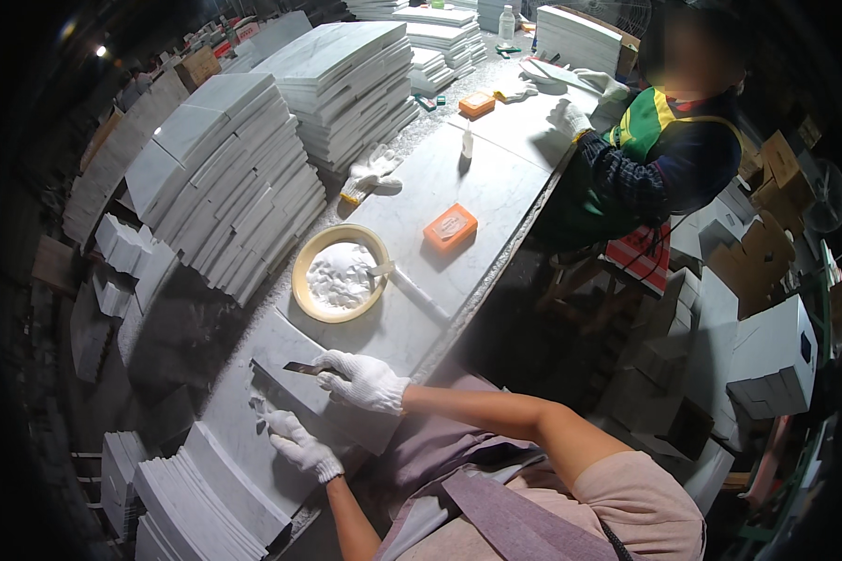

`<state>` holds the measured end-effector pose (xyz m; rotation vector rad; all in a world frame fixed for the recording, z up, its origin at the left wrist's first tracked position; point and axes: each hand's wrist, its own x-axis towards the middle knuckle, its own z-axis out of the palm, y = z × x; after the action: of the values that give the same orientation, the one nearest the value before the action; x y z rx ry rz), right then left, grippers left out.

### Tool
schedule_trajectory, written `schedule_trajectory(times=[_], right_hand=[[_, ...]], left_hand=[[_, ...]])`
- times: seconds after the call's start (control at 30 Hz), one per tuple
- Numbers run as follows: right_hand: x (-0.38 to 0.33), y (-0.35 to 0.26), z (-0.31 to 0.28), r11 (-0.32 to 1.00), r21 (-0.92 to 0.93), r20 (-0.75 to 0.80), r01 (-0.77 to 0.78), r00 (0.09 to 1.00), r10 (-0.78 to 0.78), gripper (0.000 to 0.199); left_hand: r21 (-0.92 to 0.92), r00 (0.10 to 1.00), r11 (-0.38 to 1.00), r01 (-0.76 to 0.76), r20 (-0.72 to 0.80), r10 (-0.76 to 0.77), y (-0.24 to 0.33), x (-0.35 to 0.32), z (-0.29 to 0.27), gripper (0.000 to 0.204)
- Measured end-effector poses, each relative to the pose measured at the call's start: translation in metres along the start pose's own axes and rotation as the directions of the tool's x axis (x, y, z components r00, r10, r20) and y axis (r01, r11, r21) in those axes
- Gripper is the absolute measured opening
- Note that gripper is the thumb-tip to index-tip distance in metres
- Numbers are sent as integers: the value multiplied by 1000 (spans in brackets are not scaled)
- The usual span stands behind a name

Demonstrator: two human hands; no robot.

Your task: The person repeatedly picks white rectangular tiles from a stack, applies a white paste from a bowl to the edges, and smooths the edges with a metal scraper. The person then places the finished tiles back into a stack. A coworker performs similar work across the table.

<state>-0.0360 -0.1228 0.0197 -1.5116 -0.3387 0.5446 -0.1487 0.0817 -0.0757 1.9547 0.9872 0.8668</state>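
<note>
My right hand (363,381), in a white knit glove, is closed around a dark flat-bladed scraper (301,368) above a pale marble slab (295,341). Lower and to the left is my left hand (295,441), gloved as well, its fingers bent together near the slab's left edge. Whatever lies between those fingertips is too small to make out. Beyond my hands stands a cream bowl (301,304) of white paste or powder (339,276). A pale stick-like tool (384,268) rests at its right rim.
Tall stacks of marble tiles (225,178) line the left side; more tiles (196,500) stand at lower left. Orange soap-box-like container (450,229), small white bottle (467,142) and loose gloves (372,175) lie farther up. A co-worker (664,168) works at far right, near cartons (767,360).
</note>
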Motion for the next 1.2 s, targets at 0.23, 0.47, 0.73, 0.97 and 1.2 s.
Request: schedule_trajectory(times=[0.23, 0.47, 0.73, 0.97, 1.2], right_hand=[[8, 19, 10, 992, -84, -92, 97, 990, -105, 22], [13, 42, 18, 943, -235, -98, 236, 959, -264, 24], [10, 45, 17, 932, -284, -151, 225, 949, -275, 24], [11, 48, 18, 942, -256, -140, 215, 956, -256, 23], [10, 49, 17, 924, -267, -135, 274, 939, -317, 22]], left_hand=[[12, 995, 999, -37, -97, 38, 5, -6, 4, 59], [-102, 999, 995, -6, 33, 9, 35, 19, -15, 45], [482, 908, 770, -418, 214, 360, 49, 72, -31, 48], [631, 771, 476, -613, 343, 537, 45, 95, -21, 53], [586, 689, 421, -693, 366, 626, 51, 102, -16, 53]])
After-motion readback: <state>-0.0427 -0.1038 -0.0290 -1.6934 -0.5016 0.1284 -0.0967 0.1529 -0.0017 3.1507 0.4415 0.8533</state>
